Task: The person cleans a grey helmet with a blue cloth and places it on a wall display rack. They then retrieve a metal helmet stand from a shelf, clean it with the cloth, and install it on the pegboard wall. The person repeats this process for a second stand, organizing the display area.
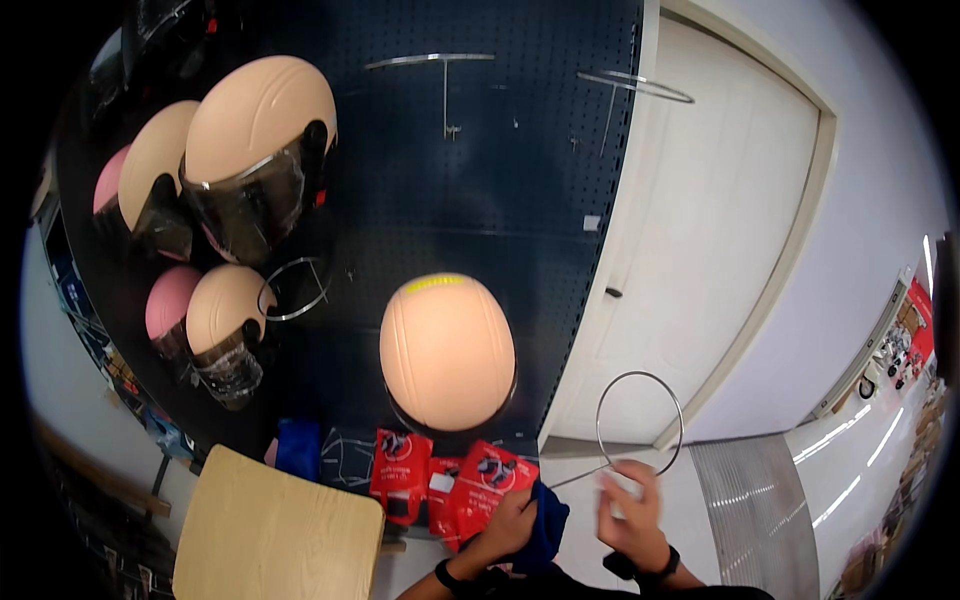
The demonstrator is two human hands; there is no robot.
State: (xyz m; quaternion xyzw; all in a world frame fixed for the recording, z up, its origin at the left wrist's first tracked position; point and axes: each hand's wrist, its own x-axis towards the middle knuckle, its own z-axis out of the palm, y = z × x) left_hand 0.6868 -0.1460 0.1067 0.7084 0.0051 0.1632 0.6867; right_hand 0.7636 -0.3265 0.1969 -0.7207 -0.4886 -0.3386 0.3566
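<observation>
My left hand [514,529] grips a bunched dark blue cloth [550,525] in front of the red packages. A black band circles that wrist. My right hand [634,514], a little blurred, is raised just below a metal ring holder [681,420] with its fingers apart. I see nothing held in it, and I cannot tell whether its fingertips touch the ring. The ring's thin rod slants down left towards the blue cloth. Above the red packages, a peach helmet [448,352] with a yellow sticker sits against the dark pegboard.
Peach and pink helmets with dark visors, one a large peach helmet [262,120], line the pegboard [480,195] on the left. Bare ring holders [431,58] jut out higher up. Red packages [401,465] hang low. A wooden stool top [277,525] stands lower left, a white door [720,225] right.
</observation>
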